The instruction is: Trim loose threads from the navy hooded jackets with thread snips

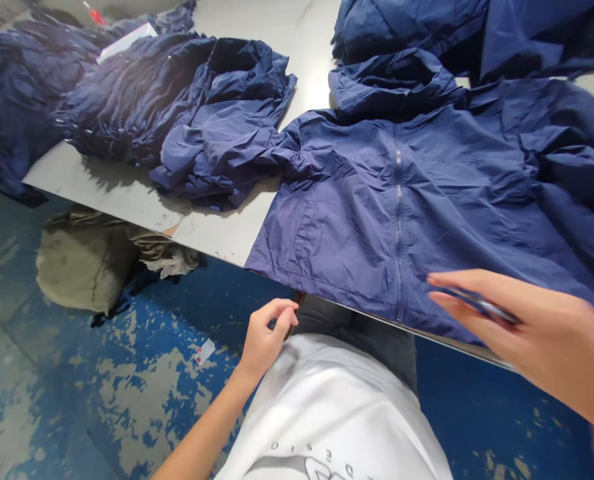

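A navy blue jacket (341,227) lies spread out at the table's front edge, with its front zipper (399,220) closed and its hood toward the far side. My right hand (537,327) is over the jacket's lower front, right of the zipper. It holds a thin, dark metal tool that looks like thread snips (491,308), partly hidden by the fingers. My left hand (267,337) is just off the table edge, near the jacket's lower left hem. Its fingers are curled in toward the thumb, and I see nothing in them.
A row of bunched navy jackets (141,93) lies on the white table (217,237) at left, with a white paper (127,41) on top. More navy garments (411,30) are heaped at the back right. An olive sack (81,257) rests on the worn blue floor (141,393) below.
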Demonstrator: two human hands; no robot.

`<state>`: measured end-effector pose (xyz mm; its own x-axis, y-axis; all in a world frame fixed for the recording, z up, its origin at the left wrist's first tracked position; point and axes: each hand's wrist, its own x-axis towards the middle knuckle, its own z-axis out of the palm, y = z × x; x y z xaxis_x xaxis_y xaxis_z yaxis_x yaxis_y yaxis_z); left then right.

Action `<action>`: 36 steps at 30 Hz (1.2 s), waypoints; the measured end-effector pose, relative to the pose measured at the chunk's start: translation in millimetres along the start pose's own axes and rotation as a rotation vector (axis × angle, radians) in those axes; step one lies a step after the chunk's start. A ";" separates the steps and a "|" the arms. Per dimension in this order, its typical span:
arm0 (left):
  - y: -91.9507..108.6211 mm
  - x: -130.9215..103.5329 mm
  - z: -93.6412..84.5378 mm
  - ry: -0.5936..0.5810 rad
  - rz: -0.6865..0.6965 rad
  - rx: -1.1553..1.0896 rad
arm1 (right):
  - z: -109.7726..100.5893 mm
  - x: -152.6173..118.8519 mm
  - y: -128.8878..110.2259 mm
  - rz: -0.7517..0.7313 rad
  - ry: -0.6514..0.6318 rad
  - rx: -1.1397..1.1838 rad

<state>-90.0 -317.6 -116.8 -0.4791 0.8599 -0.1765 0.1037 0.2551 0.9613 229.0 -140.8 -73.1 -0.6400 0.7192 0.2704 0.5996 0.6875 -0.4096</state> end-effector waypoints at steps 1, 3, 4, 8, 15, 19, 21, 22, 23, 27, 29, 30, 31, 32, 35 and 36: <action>-0.9 1.8 0.1 0.037 -0.118 -0.157 | 8.5 28.4 -21.8 -0.080 -0.093 0.051; -0.5 10.3 0.9 0.080 -0.275 -0.445 | 26.5 69.1 -56.7 -0.192 -0.099 0.024; 0.7 15.9 1.6 0.095 -0.313 -0.542 | 36.1 80.7 -67.7 -0.199 -0.080 -0.035; 8.7 36.1 5.8 0.087 -0.358 -0.600 | 72.9 84.1 -71.9 -0.277 -0.155 -0.151; 18.7 47.8 19.0 0.076 -0.390 -0.515 | 87.5 59.0 -51.9 -0.295 -0.200 -0.083; 30.3 39.8 30.2 0.166 -0.318 -0.591 | 83.3 58.1 -53.1 -0.276 -0.205 -0.042; 35.6 36.0 35.3 0.163 -0.261 -0.641 | 83.5 57.5 -52.9 -0.289 -0.197 -0.064; 37.3 35.2 37.6 0.133 -0.250 -0.659 | 84.0 56.8 -52.6 -0.299 -0.194 -0.080; 38.1 35.3 39.6 0.088 -0.258 -0.670 | 84.6 56.1 -52.1 -0.310 -0.191 -0.093; 35.7 40.7 46.1 0.032 -0.370 -0.672 | 83.9 54.3 -51.5 -0.318 -0.186 -0.083; 34.6 42.3 48.6 0.087 -0.356 -0.670 | 80.0 54.3 -53.4 -0.277 -0.184 -0.090; 34.7 42.2 49.7 0.107 -0.331 -0.662 | 77.2 54.3 -55.3 -0.244 -0.175 -0.098; 35.1 41.6 50.6 0.114 -0.304 -0.646 | 73.9 54.4 -58.0 -0.208 -0.159 -0.105; 35.7 40.7 51.5 0.113 -0.280 -0.626 | 70.5 54.4 -61.6 -0.173 -0.135 -0.109; 37.7 38.3 54.1 0.105 -0.219 -0.553 | 61.6 55.8 -76.7 -0.103 -0.051 -0.091; 38.2 38.2 55.1 0.109 -0.201 -0.535 | 59.9 56.7 -82.4 -0.093 -0.029 -0.082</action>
<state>-56.3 -250.6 -98.4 -0.5334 0.7601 -0.3711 -0.4403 0.1252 0.8891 114.5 -162.6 -76.2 -0.7076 0.6495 0.2784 0.5734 0.7580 -0.3110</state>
